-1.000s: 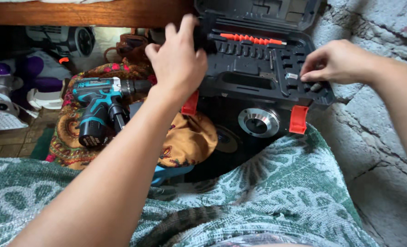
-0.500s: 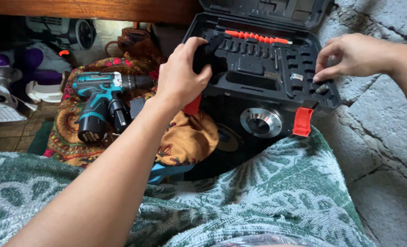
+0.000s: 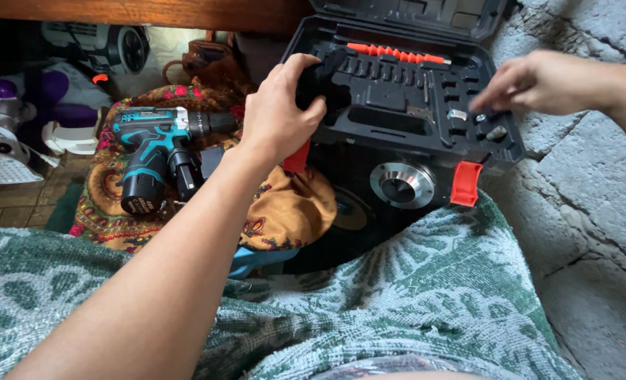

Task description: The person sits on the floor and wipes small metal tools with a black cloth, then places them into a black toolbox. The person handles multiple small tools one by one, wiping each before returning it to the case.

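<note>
While the left hand (image 3: 279, 116) clamps its fingers and thumb over the left edge of the black tool case (image 3: 390, 119), gripping a dark part at that rim, the right hand (image 3: 545, 83) hovers over the case's right edge with its fingertips drawn together just above a small metal bit (image 3: 496, 131) seated in a slot; the motion blur there keeps me from telling whether anything is pinched between them. Near the front right corner of the tray a second small silver piece (image 3: 457, 115) sits in its own recess. Along the back edge of the tray lies a row of orange-handled bits (image 3: 397, 53), and the lid stands open behind them. Two orange latches (image 3: 465, 184) hang from the front edge. Beneath the case is a black speaker with a silver ring (image 3: 401, 186). Left of the case, a teal cordless drill (image 3: 151, 158) lies on a patterned cloth (image 3: 285, 214), well apart from both hands. A green patterned blanket (image 3: 411, 295) covers the foreground.
</note>
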